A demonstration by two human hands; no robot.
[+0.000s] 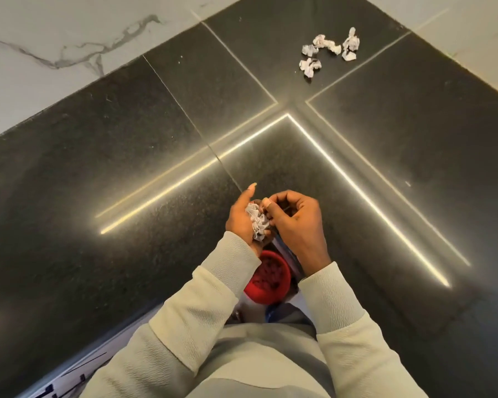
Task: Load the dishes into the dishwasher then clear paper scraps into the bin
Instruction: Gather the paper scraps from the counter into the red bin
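black speckled stone countertop (98,168), turning a corner below a white veined marble wall (55,38). i am watching the left hand (240,218) gripping a crumpled white paper wad (258,222) over the counter's near edge, while the right hand (298,221), fingers curled, is pinching the wad's right side. loose crumpled paper scraps (328,50) are lying well apart, at the far corner.

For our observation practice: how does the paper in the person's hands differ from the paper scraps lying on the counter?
The held wad is one bunch, gripped in the left hand; the counter scraps are several separate pieces, lying untouched farther away. Both are crumpled whitish paper.
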